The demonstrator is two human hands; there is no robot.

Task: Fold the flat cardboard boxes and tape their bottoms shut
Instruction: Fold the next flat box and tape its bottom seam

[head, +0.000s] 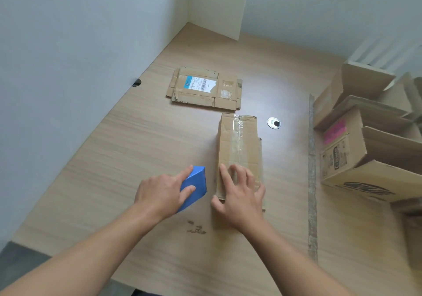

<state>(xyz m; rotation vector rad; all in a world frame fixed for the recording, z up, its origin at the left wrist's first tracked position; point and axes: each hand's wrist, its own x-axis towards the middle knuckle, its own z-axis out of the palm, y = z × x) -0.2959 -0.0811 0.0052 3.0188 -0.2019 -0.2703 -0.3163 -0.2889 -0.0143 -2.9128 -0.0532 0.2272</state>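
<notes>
A folded-up cardboard box [237, 142] lies on the wooden table [137, 149], bottom flaps up, with clear tape along the seam. My right hand [239, 193] presses on its near end with spread fingers, thumb against the near-left edge. To its left, my left hand [163, 193] holds a blue tape dispenser [195, 185], with the index finger along its top and the thumb on its face. A flat cardboard box [205, 89] with a white and blue shipping label lies farther back on the table.
Several assembled cardboard boxes [365, 149] are stacked at the right. A long strip of tape [312, 181] runs along the table next to them. A round metal cable grommet [274, 123] sits right of the taped box. White walls close in on the left and back.
</notes>
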